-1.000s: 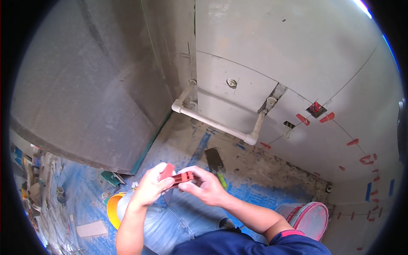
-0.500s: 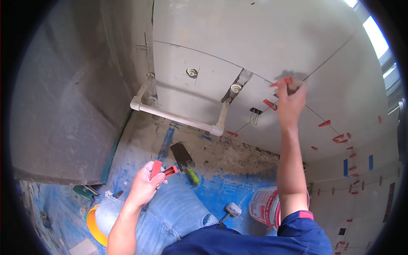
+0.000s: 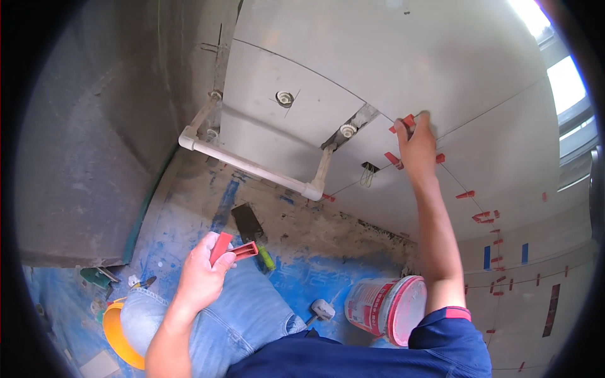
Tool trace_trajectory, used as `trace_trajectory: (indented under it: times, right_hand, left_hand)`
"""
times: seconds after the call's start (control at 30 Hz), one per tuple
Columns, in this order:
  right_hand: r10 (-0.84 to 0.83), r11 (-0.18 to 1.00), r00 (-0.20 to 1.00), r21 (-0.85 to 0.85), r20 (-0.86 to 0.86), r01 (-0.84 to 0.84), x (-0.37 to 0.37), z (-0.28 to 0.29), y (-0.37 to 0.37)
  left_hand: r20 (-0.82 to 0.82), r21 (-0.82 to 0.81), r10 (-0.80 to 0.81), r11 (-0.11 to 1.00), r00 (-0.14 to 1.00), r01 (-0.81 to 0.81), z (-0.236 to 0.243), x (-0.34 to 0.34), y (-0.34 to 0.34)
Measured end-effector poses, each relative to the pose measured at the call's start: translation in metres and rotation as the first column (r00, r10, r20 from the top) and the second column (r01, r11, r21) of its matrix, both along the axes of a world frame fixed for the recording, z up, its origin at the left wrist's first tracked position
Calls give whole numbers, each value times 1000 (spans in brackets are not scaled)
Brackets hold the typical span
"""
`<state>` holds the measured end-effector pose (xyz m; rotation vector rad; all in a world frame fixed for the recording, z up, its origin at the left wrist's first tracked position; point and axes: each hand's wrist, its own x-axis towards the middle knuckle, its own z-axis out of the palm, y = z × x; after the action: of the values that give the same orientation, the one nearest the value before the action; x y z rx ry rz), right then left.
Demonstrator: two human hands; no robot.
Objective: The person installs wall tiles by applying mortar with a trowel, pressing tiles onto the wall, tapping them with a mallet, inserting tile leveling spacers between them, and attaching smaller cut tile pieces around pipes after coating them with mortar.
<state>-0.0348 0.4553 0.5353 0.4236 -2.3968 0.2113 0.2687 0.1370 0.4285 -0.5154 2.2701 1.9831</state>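
Observation:
My left hand (image 3: 203, 277), low and left of centre, grips two red plastic wedges (image 3: 244, 250), one upright and the other lying sideways. My right hand (image 3: 416, 142) is raised to the pale tiled wall (image 3: 328, 63) with its fingers closed on another red wedge (image 3: 405, 121) at a tile joint. Around it, more red wedges (image 3: 465, 194) sit along the joints. Left of that hand is a small cut-out with looped wires (image 3: 370, 168); the wall area behind the fingers is partly hidden.
A white pipe frame (image 3: 246, 165) juts from the wall beside a dark grey panel (image 3: 88, 157). On the blue-stained floor lie a trowel (image 3: 247, 222), a mallet (image 3: 322, 309) and a lidded bucket (image 3: 372, 305). A yellow helmet (image 3: 116, 337) is at lower left, a window (image 3: 564, 88) at upper right.
My right hand left the wedges held near my lap and rose to the wall, then shifted slightly up-left there. My left hand moved down-left, still holding wedges. The view has turned rightward.

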Motion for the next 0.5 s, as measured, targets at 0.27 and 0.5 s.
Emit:
trace_trajectory:
  times: [0.27,0.5]
  right_hand:
    - [-260,639,965,756,38,143,-4,33,-6]
    - [-355,440,935,884,12,156,-18,32,-12]
  left_hand:
    - [42,-19,6,1000,999,-5,3,-11,-2]
    - [68,-65,21,998,997,-17,7,-25,-6]
